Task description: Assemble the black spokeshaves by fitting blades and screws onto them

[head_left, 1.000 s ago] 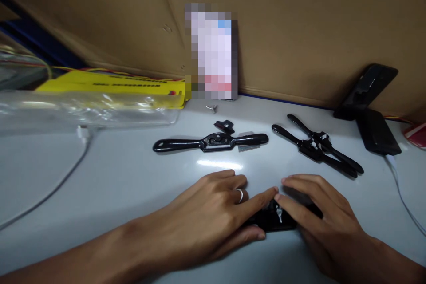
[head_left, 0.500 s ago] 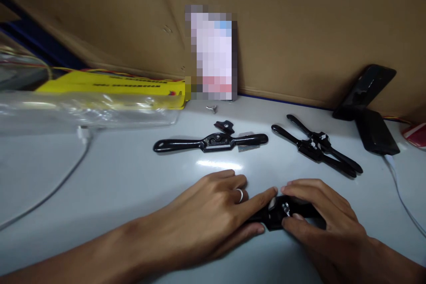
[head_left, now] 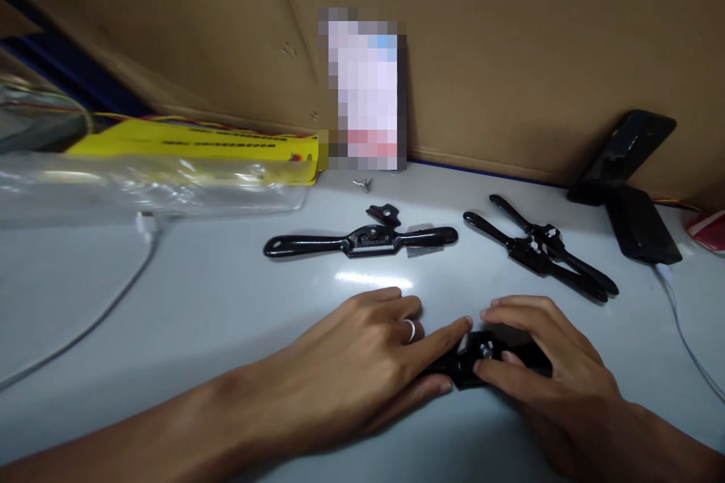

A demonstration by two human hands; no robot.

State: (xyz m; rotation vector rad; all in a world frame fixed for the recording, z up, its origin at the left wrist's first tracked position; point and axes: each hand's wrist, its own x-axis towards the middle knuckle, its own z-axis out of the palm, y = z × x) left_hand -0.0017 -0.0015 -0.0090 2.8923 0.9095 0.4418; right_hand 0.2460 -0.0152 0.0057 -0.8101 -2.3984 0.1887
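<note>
A black spokeshave [head_left: 467, 373] lies on the table between my hands. My left hand [head_left: 385, 347], with a ring on one finger, is closed over the tool's left handle, its index finger pressing by the middle. At the metal thumbscrew [head_left: 485, 349], my right hand [head_left: 558, 358] has its thumb and a curled finger close around the screw, while the index finger is raised above. The right handle is partly hidden by this hand. Beyond them lies another spokeshave [head_left: 371, 241] taken apart, with its lever cap [head_left: 384, 214], its blade [head_left: 424, 250] and small screws [head_left: 362, 185].
Two more spokeshaves [head_left: 544, 253] lie together at the right. Behind them stands a black folded stand or device [head_left: 640, 219] with a white cable. Clear plastic [head_left: 170, 189] and yellow packaging [head_left: 198, 143] lie at the left, near a white cable [head_left: 147, 226]. Cardboard [head_left: 510, 53] forms the back.
My right thumb has slid left across the thumbscrew and the fingers have shifted around it. My left hand stays on the spokeshave. The view has moved slightly.
</note>
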